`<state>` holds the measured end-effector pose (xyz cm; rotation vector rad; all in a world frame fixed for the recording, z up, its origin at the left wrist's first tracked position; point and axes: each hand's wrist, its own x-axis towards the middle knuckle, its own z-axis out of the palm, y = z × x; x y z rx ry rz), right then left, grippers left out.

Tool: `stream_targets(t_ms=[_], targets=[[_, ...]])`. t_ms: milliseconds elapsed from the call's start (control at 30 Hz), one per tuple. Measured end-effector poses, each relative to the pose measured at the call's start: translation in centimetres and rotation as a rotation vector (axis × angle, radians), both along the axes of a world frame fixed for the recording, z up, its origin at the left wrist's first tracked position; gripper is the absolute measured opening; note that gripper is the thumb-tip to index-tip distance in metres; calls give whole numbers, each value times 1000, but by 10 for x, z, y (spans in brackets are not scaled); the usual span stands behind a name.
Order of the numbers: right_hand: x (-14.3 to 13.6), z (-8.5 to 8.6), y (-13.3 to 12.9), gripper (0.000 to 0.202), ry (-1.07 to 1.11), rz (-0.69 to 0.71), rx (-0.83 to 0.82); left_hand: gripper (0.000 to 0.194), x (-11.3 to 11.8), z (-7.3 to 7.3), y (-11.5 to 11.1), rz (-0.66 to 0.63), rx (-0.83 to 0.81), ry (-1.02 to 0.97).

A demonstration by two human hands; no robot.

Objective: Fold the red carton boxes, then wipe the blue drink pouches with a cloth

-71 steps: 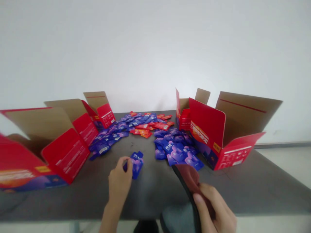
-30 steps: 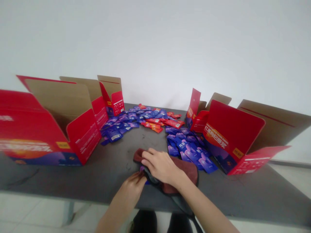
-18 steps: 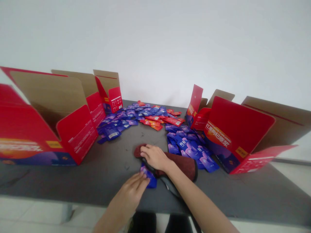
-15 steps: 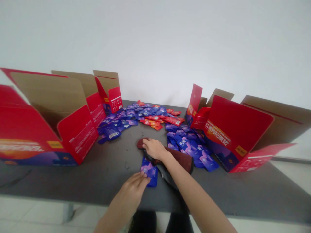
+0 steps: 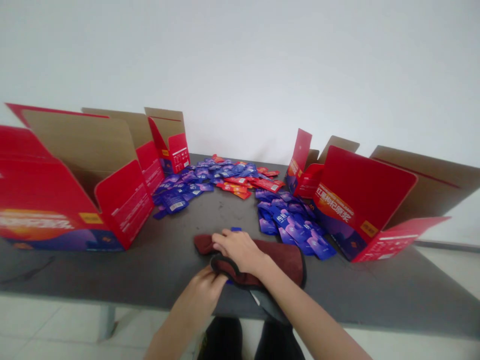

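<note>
A dark red cloth with black edging (image 5: 279,257) lies bunched over a blue pouch (image 5: 236,229), of which only small bits of the edges show. My right hand (image 5: 240,251) presses on the cloth, its fingers closed on the fabric. Just below, my left hand (image 5: 204,291) is at the near edge of the pouch, fingertips partly under the cloth's folded edge. Beyond the cloth, blue pouches (image 5: 296,225) are heaped to the right, and more blue pouches (image 5: 174,200) with red ones (image 5: 269,184) lie further back.
Open red cartons stand on the grey table (image 5: 168,260): a large one (image 5: 123,210) and smaller ones (image 5: 179,152) at left, a large one (image 5: 360,200) and a smaller one (image 5: 309,180) at right. A white wall (image 5: 240,75) rises behind.
My right hand has brought the cloth toward me over the blue pouch, which was largely visible before. The cloth's edge now overlaps my left fingertips, which stay near the same spot.
</note>
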<state>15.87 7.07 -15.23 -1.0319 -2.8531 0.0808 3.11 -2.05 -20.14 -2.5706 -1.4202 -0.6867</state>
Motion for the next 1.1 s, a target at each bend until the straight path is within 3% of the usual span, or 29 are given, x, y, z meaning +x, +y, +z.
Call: stream_targets(t_ms=[67,167,267,367,433,533,700,800,900,1000,1100], targets=[[-10,-9,18,27,18,-68,-12,36,3,3,1,-34,39,-17],[-20,-5,34,28,44,-126,-13,36,5,1,3,-51,70,-30],[-11,5,27,38,203,-119,4,30,7,-3,2,-24,53,-72],[8,1,9,53,363,-27,-50,24,9,-6,-1,47,52,-109],[15,-9,4,44,347,-22,-68,23,11,-7,-3,81,84,-116],[14,-16,7,20,323,-127,-71,23,13,-7,-3,99,140,-114],[22,15,-4,11,497,-130,-106,30,14,-3,-4,120,149,-22],[35,25,-25,16,369,-69,-138,34,14,1,-5,86,124,57],[38,16,-37,24,172,-68,-153,31,14,3,-5,55,96,77],[30,2,-31,34,80,-109,-111,29,14,2,-4,30,86,84],[16,-7,-5,28,30,-155,-53,30,13,-1,-2,-5,107,44]])
